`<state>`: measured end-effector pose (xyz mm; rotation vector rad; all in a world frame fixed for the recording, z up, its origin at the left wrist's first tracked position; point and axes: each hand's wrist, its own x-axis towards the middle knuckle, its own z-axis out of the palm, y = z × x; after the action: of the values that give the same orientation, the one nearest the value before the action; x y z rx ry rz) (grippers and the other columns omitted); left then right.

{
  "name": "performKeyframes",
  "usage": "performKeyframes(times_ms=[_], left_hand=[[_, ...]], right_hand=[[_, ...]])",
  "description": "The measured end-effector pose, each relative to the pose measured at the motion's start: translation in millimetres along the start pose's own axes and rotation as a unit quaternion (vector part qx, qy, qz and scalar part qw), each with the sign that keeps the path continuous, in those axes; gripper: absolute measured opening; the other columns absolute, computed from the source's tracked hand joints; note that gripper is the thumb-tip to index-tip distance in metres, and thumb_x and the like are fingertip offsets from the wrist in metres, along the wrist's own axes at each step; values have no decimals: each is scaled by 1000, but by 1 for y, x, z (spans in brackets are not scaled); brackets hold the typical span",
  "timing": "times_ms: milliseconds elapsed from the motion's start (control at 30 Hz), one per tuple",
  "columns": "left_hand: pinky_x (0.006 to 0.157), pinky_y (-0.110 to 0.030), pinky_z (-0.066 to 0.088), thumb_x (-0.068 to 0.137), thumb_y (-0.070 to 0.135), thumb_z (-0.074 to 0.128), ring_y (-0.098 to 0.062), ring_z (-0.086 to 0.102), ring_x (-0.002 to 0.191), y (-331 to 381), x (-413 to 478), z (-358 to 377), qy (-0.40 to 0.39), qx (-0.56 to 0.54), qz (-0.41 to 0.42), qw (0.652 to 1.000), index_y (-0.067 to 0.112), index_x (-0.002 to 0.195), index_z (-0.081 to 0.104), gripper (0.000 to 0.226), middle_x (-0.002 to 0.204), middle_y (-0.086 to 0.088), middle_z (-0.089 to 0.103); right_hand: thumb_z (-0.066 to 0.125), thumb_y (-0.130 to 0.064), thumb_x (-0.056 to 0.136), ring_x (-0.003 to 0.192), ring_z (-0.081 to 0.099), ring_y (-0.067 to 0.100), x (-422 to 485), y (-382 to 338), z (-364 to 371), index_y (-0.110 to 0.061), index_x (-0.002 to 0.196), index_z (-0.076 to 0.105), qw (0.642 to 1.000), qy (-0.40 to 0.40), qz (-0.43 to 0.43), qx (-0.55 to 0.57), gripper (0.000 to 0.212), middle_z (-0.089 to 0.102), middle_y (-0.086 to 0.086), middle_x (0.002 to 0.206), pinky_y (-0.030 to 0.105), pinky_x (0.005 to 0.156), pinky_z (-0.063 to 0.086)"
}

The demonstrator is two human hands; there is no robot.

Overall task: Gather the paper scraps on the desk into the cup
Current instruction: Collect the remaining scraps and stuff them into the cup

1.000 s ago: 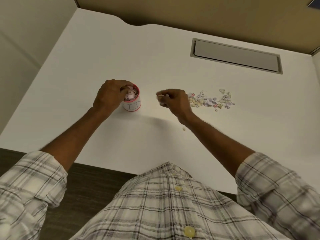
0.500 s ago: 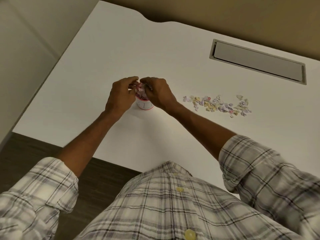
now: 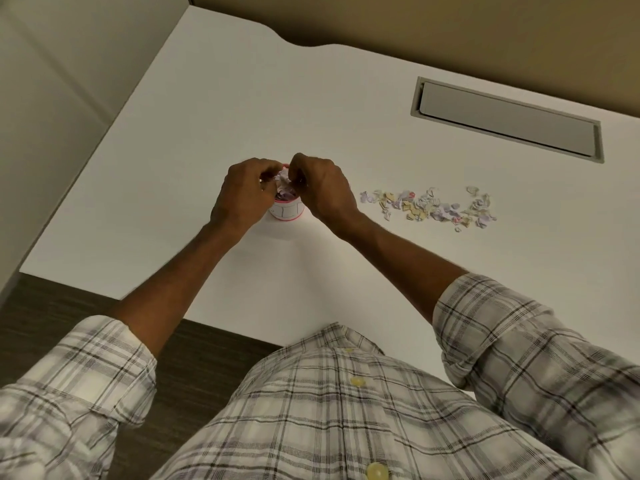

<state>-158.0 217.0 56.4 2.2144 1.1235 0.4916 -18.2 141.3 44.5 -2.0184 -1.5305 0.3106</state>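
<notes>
On the white worktop (image 3: 194, 140) a small cup (image 3: 286, 211) with a pink rim and base is stood upright, flanked closely by both hands. The cup is already heaped with crumpled scraps (image 3: 284, 188) in white and lilac, which rise above its rim. The left hand (image 3: 244, 195) is curled against the cup's left side, its fingers (image 3: 266, 171) bent inward over the rim; whether they grip the cup or only rest on it cannot be told. The right hand (image 3: 323, 188) is held over the cup's right edge, its fingers (image 3: 298, 169) drawn together above the opening, touching or nearly touching the heaped paper; whether a scrap is pinched between them cannot be told. A loose pile (image 3: 429, 207) of pastel paper bits is spread in a band on the worktop to the right of the right hand, apart from the cup. A grey recessed hatch (image 3: 509, 124) is set into the worktop further back on the right. Rolled plaid sleeves (image 3: 519, 341) are seen at the lower edge.
</notes>
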Motion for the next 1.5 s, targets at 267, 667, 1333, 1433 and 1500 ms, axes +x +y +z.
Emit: performKeyframes(times_ms=[267, 667, 1333, 1433, 1500], left_hand=[[98, -35, 48, 93, 12, 63, -32, 62, 111, 4, 29, 12, -116, 149, 37, 981, 9, 114, 74, 24, 120, -16, 67], [84, -34, 52, 85, 10, 68, -33, 67, 99, 15, 40, 10, -136, 187, 16, 973, 10, 101, 79, 19, 110, -16, 71], [84, -34, 58, 87, 19, 71, -12, 70, 85, 94, -32, 123, -177, -76, 58, 980, 16, 96, 78, 12, 98, 2, 74], [89, -36, 55, 89, 21, 69, -16, 66, 96, 91, -42, 142, -202, -47, 67, 976, 16, 104, 75, 17, 107, 0, 71], [95, -33, 50, 89, 26, 70, -19, 62, 108, 90, -45, 151, -203, -25, 81, 976, 18, 113, 71, 26, 117, 0, 67]], right_hand=[[56, -9, 98, 93, 69, 23, -41, 37, -10, -12, 111, 67, 1000, 9, 20, -9, 17, 74, 5, 104, 39, 79, 57], [42, -42, 107, 147, 40, 25, -213, 161, -31, -12, 154, 37, 974, -155, -63, -155, 57, 41, 10, 158, 37, 120, 37], [55, -62, 92, 157, -1, 35, -198, 273, -119, -16, 161, 10, 954, -40, 221, -199, 95, 1, 8, 170, 58, 124, 8], [75, -68, 70, 155, -10, 41, -169, 286, -132, -20, 161, -3, 958, -61, 252, -124, 130, -13, 9, 169, 62, 122, 8], [80, -69, 59, 154, -11, 43, -150, 298, -140, -22, 161, -4, 959, -103, 244, -103, 141, -16, 11, 168, 63, 122, 9]])
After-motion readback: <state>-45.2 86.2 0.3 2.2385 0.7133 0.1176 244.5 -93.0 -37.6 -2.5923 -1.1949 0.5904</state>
